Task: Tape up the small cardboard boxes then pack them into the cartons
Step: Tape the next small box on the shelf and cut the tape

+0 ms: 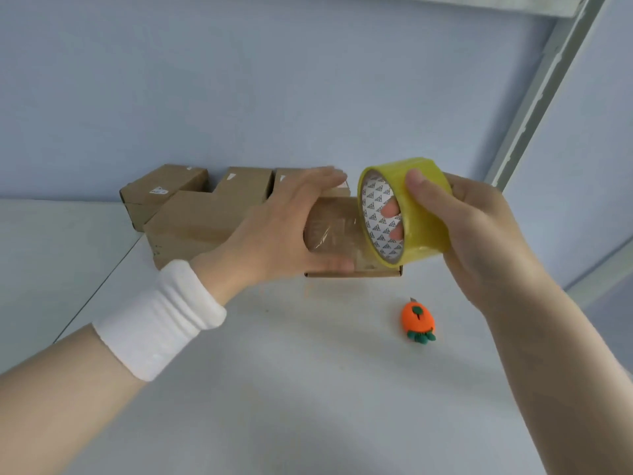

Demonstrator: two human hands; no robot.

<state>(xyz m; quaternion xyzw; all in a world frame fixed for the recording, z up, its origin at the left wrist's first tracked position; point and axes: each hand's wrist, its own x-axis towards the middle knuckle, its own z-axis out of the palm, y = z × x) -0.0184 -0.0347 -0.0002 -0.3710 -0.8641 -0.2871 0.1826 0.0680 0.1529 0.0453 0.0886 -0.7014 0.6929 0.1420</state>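
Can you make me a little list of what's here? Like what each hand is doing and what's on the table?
left hand: flat, pressing the tape strip onto the small box
right hand: grips the tape roll, yellow, through its core
other boxes: brown, behind the small box, near the wall
cutter: orange, carrot-shaped, lying on the table, apart from the small box

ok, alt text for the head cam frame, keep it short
A person's right hand grips a yellow tape roll, its clear tape stretched over a small cardboard box that the left hand presses onto a white table. An orange carrot-shaped cutter lies nearer the camera; other boxes stand behind by the wall.
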